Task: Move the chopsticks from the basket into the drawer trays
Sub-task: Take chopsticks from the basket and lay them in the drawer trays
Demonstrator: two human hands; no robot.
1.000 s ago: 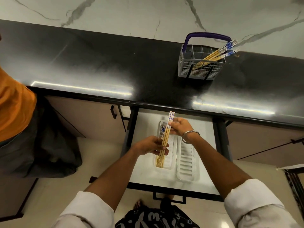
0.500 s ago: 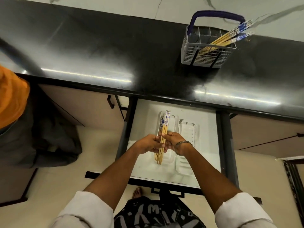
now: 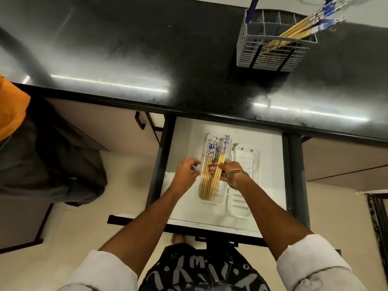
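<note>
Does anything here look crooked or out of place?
Nothing is spilled or broken. The chopsticks pinched in the right hand sit slightly askew, slanted across those lying flat in the left tray. The right tray holds none.

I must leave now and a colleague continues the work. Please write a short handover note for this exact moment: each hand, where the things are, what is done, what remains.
Left hand: holds nothing, fingers loosely curled beside the left tray.
Right hand: grips a few chopsticks, lowered over the left tray.
Done: several chopsticks already lie in the left tray, patterned ends pointing to the counter.
Left: release the held ones; the right tray has none. More chopsticks wait in the grey basket on the black counter. The drawer is open.
</note>
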